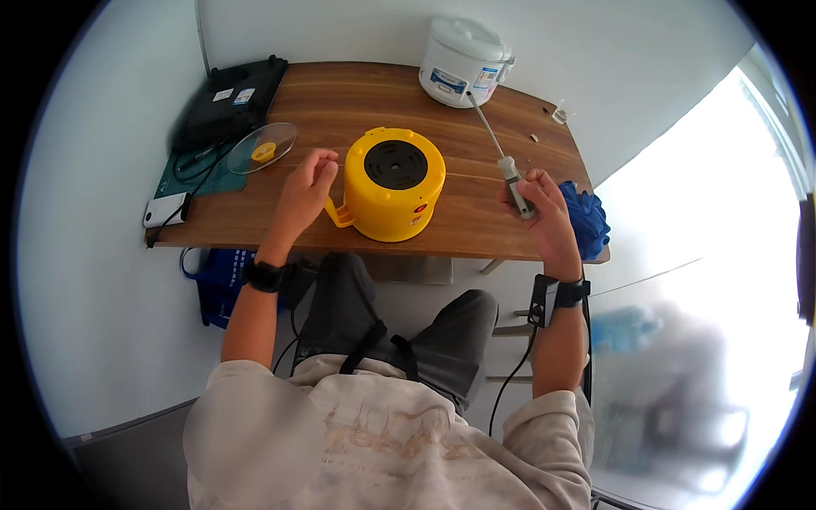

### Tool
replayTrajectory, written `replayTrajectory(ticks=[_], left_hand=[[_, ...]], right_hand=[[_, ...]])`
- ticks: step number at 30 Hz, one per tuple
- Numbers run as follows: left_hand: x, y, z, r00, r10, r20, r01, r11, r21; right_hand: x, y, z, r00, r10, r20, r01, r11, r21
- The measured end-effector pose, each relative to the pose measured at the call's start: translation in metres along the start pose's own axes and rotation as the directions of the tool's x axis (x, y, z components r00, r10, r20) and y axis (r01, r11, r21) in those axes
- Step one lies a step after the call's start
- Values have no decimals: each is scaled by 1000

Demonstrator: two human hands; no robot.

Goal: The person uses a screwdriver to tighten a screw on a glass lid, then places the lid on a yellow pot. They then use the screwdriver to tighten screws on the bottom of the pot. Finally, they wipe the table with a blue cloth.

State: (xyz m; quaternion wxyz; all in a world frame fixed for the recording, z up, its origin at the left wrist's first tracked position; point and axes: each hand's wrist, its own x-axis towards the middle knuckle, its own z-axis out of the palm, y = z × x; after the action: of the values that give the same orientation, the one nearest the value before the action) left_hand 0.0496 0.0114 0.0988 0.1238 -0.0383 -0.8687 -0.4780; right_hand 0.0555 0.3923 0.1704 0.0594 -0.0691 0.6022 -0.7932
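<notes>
A yellow electric pot stands upside down near the table's front edge. Its round black base plate faces up, and its yellow handle points left. Beside the pot's left wall is my left hand, fingers loosely bent, with no object visible in it. I cannot tell whether the fingertips touch the pot. My right hand is closed around the grey handle of a screwdriver, to the right of the pot. The screwdriver's long shaft slants up and left, its tip away from the pot.
A white rice cooker stands at the back. At left are a black appliance, a glass lid, a green cutting mat and a white box. A blue cloth lies at right; small pieces lie nearby.
</notes>
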Motion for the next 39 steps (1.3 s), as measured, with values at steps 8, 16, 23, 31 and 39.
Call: replayTrajectory(ticks=[8,16,23,31,39], left_hand=[[-42,-22,-11,926,-192,324,249,958,-144],[-32,-5,-1,867,-329,375,380,922,-71],[-33,2,1,837,-470,280,508,857,-80],[-14,3,-15,810,-553,197,580,804,-127],[64,64,-63,687,-602,407,680,731,-65]], right_hand=[[47,62,14,974,169,154,-176,984,35],[86,61,17,880,451,146,-443,893,-84],[108,35,24,798,589,127,-571,807,-150],[95,-15,45,795,606,2,-567,745,-352],[98,-51,54,850,507,-144,-484,643,-594]])
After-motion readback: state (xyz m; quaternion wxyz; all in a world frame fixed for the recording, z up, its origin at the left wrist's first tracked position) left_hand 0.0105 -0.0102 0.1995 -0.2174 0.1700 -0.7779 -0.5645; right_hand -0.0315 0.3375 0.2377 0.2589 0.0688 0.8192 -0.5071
